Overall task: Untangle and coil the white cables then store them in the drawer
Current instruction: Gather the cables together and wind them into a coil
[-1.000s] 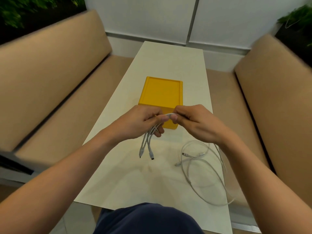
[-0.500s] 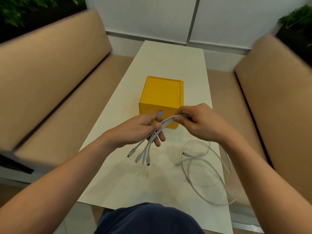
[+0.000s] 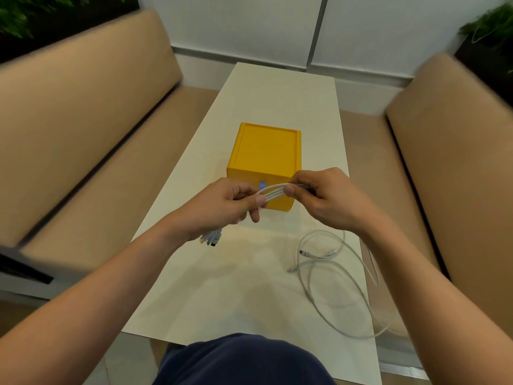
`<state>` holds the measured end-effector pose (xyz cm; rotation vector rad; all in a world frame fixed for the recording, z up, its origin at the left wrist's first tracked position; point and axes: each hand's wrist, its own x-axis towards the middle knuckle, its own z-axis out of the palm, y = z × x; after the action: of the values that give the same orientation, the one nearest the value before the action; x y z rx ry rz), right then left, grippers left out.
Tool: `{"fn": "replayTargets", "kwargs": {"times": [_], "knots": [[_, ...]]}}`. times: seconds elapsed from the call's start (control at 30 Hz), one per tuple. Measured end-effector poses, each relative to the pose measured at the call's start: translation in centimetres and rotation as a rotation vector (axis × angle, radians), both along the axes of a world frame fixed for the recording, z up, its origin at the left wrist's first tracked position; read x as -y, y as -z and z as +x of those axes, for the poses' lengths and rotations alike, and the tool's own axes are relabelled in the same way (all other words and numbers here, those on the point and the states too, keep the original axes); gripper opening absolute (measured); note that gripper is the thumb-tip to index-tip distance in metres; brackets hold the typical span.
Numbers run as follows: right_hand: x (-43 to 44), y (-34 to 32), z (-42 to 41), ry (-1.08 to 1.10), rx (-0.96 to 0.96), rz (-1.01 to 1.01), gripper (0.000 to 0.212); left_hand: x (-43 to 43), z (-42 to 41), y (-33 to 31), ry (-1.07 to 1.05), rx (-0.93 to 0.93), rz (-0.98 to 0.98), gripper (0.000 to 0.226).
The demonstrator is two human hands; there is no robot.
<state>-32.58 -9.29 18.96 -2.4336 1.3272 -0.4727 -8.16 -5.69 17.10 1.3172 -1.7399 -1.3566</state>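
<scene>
A person sits at the near end of a long white table (image 3: 277, 101) and holds both hands above it, in front of a yellow drawer box (image 3: 266, 154). The drawer box stands in the middle of the table and its front is closed. Between the hands runs a bundle of white cable strands (image 3: 273, 191), folded several times and lying side by side. The left hand (image 3: 224, 204) has its fingers curled round one end of the bundle, with the thumb pressed on top. The right hand (image 3: 327, 198) pinches the other end between the thumb and the bent fingers. Under the left hand a few plugs (image 3: 212, 238) of the bundle hang down just over the table surface. A second, loose white cable (image 3: 333, 273) lies on the table at the person's right, in wide untidy loops, and one loop goes over the right edge of the table. It is apart from the drawer box. Beige cushioned benches (image 3: 83, 120) run along both long sides of the table, and green plants (image 3: 491, 23) stand behind them in the corners.
</scene>
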Motion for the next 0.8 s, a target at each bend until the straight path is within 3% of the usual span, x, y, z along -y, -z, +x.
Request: {"fn": "replayTargets", "kwargs": {"times": [0.13, 0.23, 0.33, 0.5, 0.7, 0.8], "knots": [[0.8, 1.5, 0.7, 0.017, -0.120, 0.036, 0.037, 0.2, -0.3, -0.4, 0.016, 0.190, -0.149, 0.021], [0.9, 1.5, 1.0, -0.001, -0.136, 0.009, 0.037, 0.2, 0.1, -0.1, -0.037, 0.201, -0.138, 0.022], [0.3, 0.2, 0.7, -0.122, -0.062, 0.074, 0.032, 0.2, 1.5, 0.4, 0.003, 0.258, -0.101, 0.025], [0.7, 0.4, -0.5, -0.146, 0.100, 0.294, 0.038, -0.2, 2.4, -0.3, 0.161, 0.142, 0.019, 0.028], [1.1, 0.9, -0.7, -0.192, -0.072, 0.163, 0.029, 0.3, 2.3, -0.7, 0.241, 0.177, 0.158, 0.025], [1.1, 1.0, -0.5, -0.181, -0.206, 0.036, 0.030, 0.6, 1.9, -0.9, 0.222, 0.294, 0.110, 0.021]]}}
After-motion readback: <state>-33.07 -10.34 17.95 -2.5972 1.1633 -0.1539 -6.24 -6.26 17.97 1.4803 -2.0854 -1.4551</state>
